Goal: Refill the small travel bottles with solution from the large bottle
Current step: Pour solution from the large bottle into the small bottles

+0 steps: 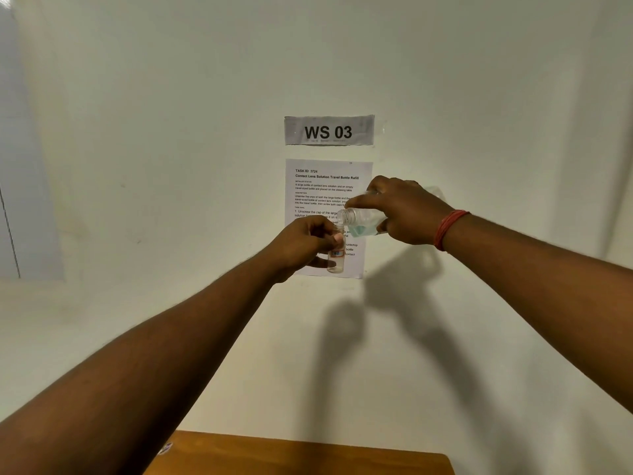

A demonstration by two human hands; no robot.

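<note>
1. Up high, left hand (305, 243) fingers wrap the small travel bottle (336, 255) — upright, uncapped.
2. Right hand (404, 214) grips the large bottle (363, 219), tipped — its threaded mouth just above the small one's neck.
3. Behind: task sheet (327, 186), WS 03 sign (329, 130); below, wooden table (308, 454).

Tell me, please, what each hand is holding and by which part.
The left hand grips the small travel bottle around its upper body, upright. The right hand holds the large bottle around its body, tipped with its open neck at the small bottle's mouth.
</note>
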